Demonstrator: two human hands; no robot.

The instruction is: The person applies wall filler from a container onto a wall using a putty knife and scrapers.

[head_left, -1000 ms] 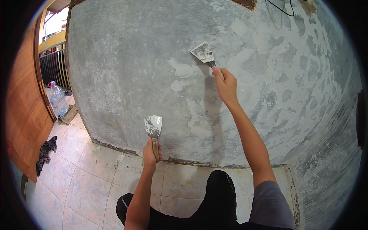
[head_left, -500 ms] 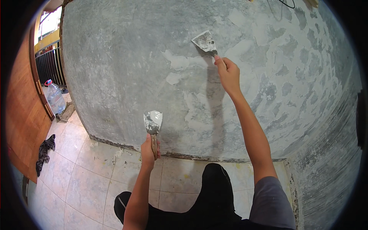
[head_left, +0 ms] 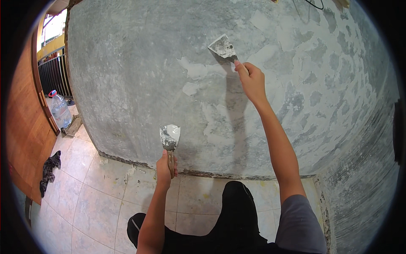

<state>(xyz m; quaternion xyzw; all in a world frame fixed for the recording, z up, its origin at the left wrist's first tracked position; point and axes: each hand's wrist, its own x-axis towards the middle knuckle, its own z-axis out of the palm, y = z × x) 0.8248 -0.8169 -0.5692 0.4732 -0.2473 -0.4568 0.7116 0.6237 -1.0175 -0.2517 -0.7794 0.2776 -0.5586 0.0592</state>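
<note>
My right hand (head_left: 252, 83) is closed round the handle of a putty knife (head_left: 223, 47), raised against the upper part of a grey wall (head_left: 127, 76). Its blade is smeared with pale filler and tilts up to the left. Lower down, my left hand (head_left: 164, 170) grips a second putty knife (head_left: 170, 136) upright by its wooden handle. A lump of wet white filler sits on that blade's upper end. Between the two tools, patches of pale filler (head_left: 196, 70) mark the wall, and a wide patchy coat of it spreads over the right side.
At the left stand an open wooden door (head_left: 25, 122) and a large clear water bottle (head_left: 60, 111) beside a cloth. A crumpled black plastic bag (head_left: 50, 171) lies on the tiled floor (head_left: 97, 207). Another rough wall (head_left: 359, 194) rises on the right. A dark cable (head_left: 315, 5) hangs at the top.
The right-hand putty knife has shifted slightly left along the wall, its blade turned a little more to the left. My left hand and its putty knife have barely moved.
</note>
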